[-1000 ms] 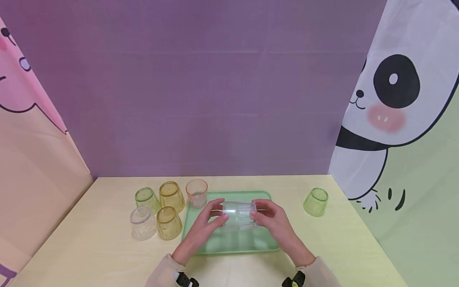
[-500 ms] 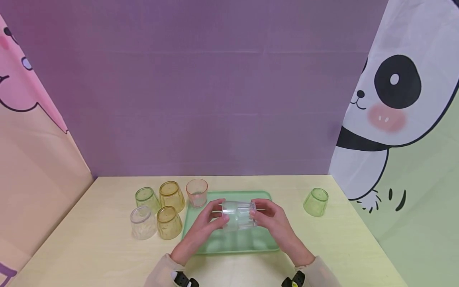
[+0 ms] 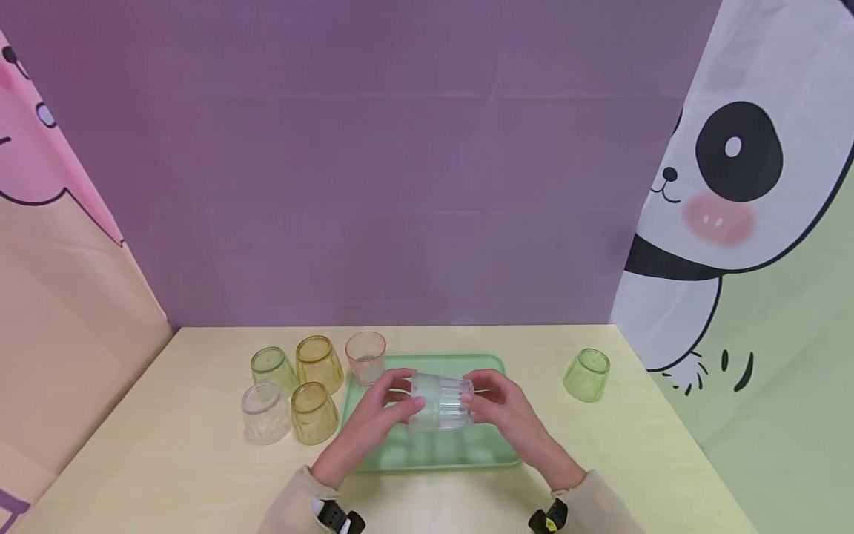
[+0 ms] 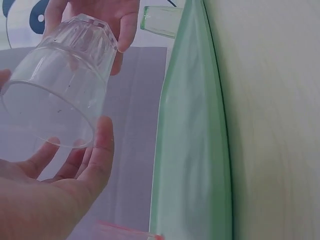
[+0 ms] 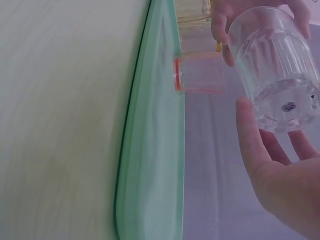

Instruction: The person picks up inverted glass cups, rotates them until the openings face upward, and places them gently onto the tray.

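Note:
A clear, faceted drinking glass point(image 3: 440, 404) lies on its side in the air over the green tray point(image 3: 443, 365), gripped from both ends. Its wide rim is in my left hand point(image 3: 379, 419), thumb in front and fingers behind. My right hand point(image 3: 510, 415) holds the thicker base end, also between thumb and fingers. In the left wrist view the open mouth of the glass point(image 4: 65, 85) faces the left palm. Seen from the right wrist, the base of the glass point(image 5: 280, 100) carries a small dark mark.
Left of the tray stand a green glass point(image 3: 273, 369), two amber glasses point(image 3: 319, 365) and a clear glass point(image 3: 265, 415). A red-rimmed glass point(image 3: 365, 360) is by the tray's back left corner. Another green glass point(image 3: 587, 377) stands apart at the right. A purple backdrop point(image 3: 400, 185) rises behind the table.
Both hands and the glass have shifted very slightly to the left; the hold on it is the same. The other glasses stay where they were.

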The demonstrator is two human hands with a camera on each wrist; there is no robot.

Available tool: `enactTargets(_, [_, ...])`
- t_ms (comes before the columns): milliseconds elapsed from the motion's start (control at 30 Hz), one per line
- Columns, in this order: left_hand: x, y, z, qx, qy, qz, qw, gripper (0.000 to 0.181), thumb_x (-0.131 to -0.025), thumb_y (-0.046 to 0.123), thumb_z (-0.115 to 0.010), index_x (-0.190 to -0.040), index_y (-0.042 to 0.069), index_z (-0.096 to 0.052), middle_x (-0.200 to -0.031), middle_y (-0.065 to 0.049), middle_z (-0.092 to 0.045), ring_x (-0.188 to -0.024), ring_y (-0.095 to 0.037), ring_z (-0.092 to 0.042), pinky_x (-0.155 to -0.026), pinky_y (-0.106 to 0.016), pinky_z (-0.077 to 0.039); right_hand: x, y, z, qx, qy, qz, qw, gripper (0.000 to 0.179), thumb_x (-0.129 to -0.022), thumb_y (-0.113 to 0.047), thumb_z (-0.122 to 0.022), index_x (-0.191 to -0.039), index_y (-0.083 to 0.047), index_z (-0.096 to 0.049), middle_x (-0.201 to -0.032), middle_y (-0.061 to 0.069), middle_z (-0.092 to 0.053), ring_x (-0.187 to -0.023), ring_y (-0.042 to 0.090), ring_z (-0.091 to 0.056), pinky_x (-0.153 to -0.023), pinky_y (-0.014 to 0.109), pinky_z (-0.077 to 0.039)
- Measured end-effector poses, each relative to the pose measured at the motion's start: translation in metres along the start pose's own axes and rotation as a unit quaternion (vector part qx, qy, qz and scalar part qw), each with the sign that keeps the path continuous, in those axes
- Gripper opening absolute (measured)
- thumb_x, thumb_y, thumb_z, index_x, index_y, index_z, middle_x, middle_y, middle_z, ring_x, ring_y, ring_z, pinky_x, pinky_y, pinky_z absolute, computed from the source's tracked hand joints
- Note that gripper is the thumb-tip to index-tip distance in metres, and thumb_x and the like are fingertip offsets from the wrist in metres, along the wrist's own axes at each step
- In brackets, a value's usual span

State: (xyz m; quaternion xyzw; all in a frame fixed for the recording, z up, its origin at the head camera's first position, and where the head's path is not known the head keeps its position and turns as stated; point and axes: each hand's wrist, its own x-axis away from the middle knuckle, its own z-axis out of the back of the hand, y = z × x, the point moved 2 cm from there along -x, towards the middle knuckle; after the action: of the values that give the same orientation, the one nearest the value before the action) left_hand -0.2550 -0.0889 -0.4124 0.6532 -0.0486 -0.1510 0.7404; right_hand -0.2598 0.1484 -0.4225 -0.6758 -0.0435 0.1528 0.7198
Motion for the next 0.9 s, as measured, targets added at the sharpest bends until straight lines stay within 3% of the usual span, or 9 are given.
enactTargets(233, [-0.001,0.008,0.005,-0.033,-0.002,0.001,0.9994,0.052,-0.092,0.02,-0.074,-0.138,0.007,-0.054,-0.126,-0.015,-0.054,-0.113,-0.028,-0.057,-0.083,-0.034,-0.054,-0.001,-0.003,0.001,0.014,-0.03,0.011,0.9994,0.042,-0.097,-0.018,-0.069,-0.131,0.004,-0.057,-0.122,0.022,-0.062,-0.106,0.027,-0.067,-0.086,0.036,-0.058])
enactTargets(500, [0.001,0.016,0.008,-0.106,0.014,-0.006,0.9943,0.054,-0.086,0.021,-0.079,-0.134,0.007,-0.057,-0.121,-0.011,-0.057,-0.107,-0.027,-0.058,-0.085,-0.037,-0.051,0.0,-0.004,0.004,0.03,-0.053,0.009,0.9981,0.041,-0.097,-0.017,-0.069,-0.129,0.007,-0.058,-0.122,0.021,-0.064,-0.107,0.025,-0.068,-0.087,0.039,-0.059])
enactTargets(767, [0.001,0.024,0.014,-0.241,0.02,-0.036,0.9696,0.062,-0.08,0.032,-0.084,-0.132,0.011,-0.058,-0.118,-0.006,-0.056,-0.105,-0.028,-0.054,-0.076,-0.036,-0.05,-0.002,-0.01,0.013,0.073,-0.05,0.02,0.9958,0.035,-0.097,-0.015,-0.069,-0.124,0.007,-0.061,-0.12,0.022,-0.063,-0.108,0.04,-0.066,-0.085,0.035,-0.059])
enactTargets(900, [0.002,0.027,0.016,-0.29,0.024,-0.039,0.956,0.063,-0.078,0.037,-0.083,-0.131,0.014,-0.059,-0.122,-0.003,-0.056,-0.107,-0.024,-0.054,-0.08,-0.038,-0.049,-0.002,-0.014,0.019,0.091,-0.046,0.023,0.9946,0.032,-0.097,-0.015,-0.069,-0.122,0.004,-0.063,-0.119,0.018,-0.065,-0.103,0.03,-0.069,-0.086,0.034,-0.059])
